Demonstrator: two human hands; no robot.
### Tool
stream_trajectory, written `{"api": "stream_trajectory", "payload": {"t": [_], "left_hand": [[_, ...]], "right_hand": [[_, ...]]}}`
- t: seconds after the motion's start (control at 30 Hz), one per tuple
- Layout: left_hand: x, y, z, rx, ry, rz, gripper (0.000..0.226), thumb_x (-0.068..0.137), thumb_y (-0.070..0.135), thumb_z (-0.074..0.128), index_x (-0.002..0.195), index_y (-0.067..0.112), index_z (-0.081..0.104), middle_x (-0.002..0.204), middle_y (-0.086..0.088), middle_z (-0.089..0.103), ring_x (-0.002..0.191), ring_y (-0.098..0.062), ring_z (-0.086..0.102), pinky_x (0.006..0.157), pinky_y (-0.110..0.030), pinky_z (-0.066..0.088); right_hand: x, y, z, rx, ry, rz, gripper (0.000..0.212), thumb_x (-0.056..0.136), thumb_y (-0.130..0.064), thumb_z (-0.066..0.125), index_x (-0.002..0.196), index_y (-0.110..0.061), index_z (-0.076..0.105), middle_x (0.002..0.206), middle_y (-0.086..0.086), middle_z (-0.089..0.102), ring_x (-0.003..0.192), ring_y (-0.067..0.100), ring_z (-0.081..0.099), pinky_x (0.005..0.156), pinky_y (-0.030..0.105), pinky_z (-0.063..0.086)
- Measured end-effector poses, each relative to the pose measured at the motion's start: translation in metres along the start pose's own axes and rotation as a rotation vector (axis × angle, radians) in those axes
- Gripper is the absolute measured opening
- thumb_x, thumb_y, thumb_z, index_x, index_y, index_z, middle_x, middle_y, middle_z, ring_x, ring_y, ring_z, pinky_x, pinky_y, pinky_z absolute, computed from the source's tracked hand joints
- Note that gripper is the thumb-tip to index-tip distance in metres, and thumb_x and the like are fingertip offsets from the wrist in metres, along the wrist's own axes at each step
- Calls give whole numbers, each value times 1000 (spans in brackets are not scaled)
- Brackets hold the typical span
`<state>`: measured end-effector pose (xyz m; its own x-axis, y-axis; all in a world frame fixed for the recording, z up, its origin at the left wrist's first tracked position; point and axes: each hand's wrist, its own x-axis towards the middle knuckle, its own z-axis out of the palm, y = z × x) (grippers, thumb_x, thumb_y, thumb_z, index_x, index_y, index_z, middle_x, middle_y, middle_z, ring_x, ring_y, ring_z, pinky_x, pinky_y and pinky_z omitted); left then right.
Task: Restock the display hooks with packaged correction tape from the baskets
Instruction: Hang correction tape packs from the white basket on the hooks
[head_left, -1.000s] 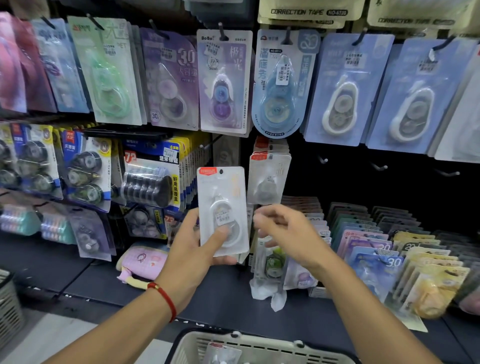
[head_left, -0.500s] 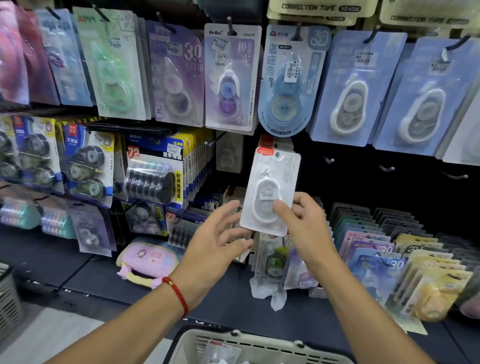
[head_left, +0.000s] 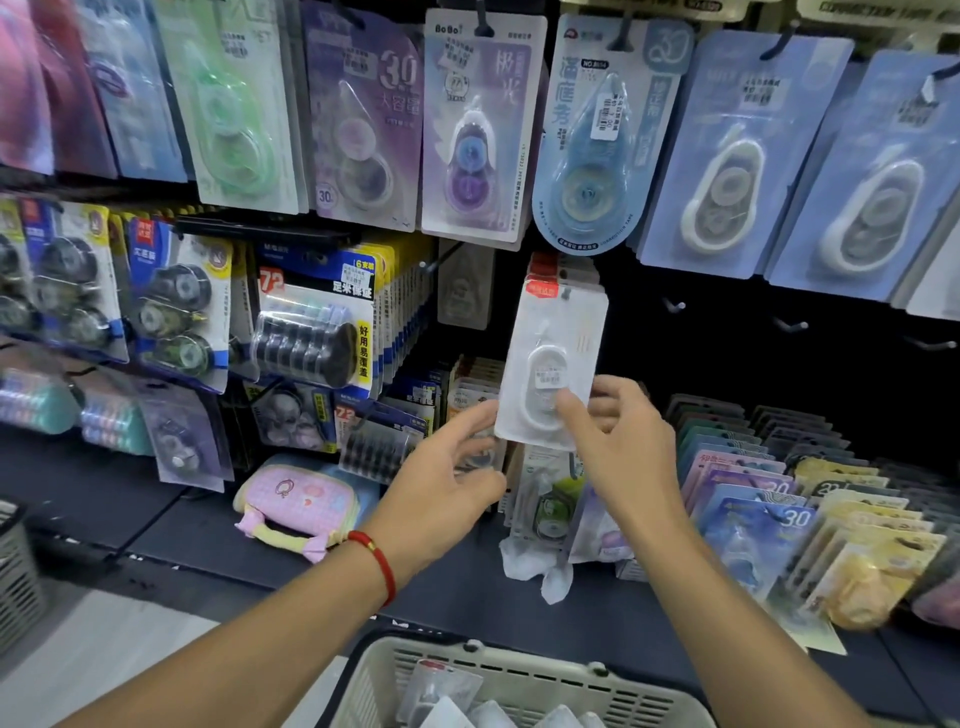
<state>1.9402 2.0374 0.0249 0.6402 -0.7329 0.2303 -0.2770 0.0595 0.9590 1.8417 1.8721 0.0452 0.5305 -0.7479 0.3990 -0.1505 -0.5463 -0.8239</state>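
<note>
The right hand (head_left: 618, 447) pinches the lower edge of a white correction tape pack (head_left: 553, 364), thumb on the front, holding it upright against the matching packs on a middle display hook. The left hand (head_left: 447, 478) is open — fingertips near the pack's lower-left corner, contact unclear. A slotted basket (head_left: 519, 670) of further packs sits below, at the shelf edge.

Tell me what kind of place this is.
Most likely a stationery shop aisle. Carded correction tapes hang in rows on wall hooks, several with price stickers; bare hooks wait to be filled; a restocking basket sits below, and the right hand lifts a white pack to its hook.
</note>
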Motion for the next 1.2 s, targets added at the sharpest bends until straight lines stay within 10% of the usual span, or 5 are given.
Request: {"api": "stream_trajectory", "payload": {"t": [0.2, 0.4, 0.6, 1.0, 1.2], "left_hand": [[5, -2, -20, 481, 166, 164, 63, 92, 4, 68, 150, 24, 53, 147, 9, 54, 137, -7, 48, 116, -23, 38], [36, 25, -64, 861, 599, 273, 62, 78, 4, 72, 139, 11, 62, 152, -15, 48, 145, -34, 39, 123, -42, 29], [40, 0, -78, 972, 442, 36, 86, 85, 20, 73, 161, 24, 34, 175, -9, 3, 162, -35, -3, 128, -59, 13], [32, -13, -88, 1012, 419, 109, 86, 80, 8, 70, 158, 19, 38, 177, -3, -2, 163, -29, -6, 127, -58, 16], [12, -19, -93, 958, 363, 220, 75, 82, 0, 71, 152, 11, 46, 174, -11, 10, 161, -36, 8, 128, -50, 21]], "right_hand": [[-4, 11, 13, -558, 0, -558, 58, 96, -26, 68, 151, -17, 49, 163, 8, 35, 149, 29, 35, 118, 44, 37], [35, 5, 36, -894, -118, -537, 67, 98, -31, 63, 160, -23, 37, 177, 7, 3, 163, 31, 2, 128, 55, 19], [70, -2, 53, -1007, -148, -419, 74, 98, -29, 59, 163, -23, 25, 176, 4, 0, 162, 30, 4, 125, 57, 23], [135, 14, 54, -1015, -295, -305, 82, 94, -21, 65, 164, -28, 24, 175, -6, -16, 162, 29, 0, 123, 58, 30], [83, 21, 31, -832, -307, -400, 58, 94, -16, 61, 151, -13, 46, 167, 13, 29, 146, 38, 36, 109, 51, 46]]}}
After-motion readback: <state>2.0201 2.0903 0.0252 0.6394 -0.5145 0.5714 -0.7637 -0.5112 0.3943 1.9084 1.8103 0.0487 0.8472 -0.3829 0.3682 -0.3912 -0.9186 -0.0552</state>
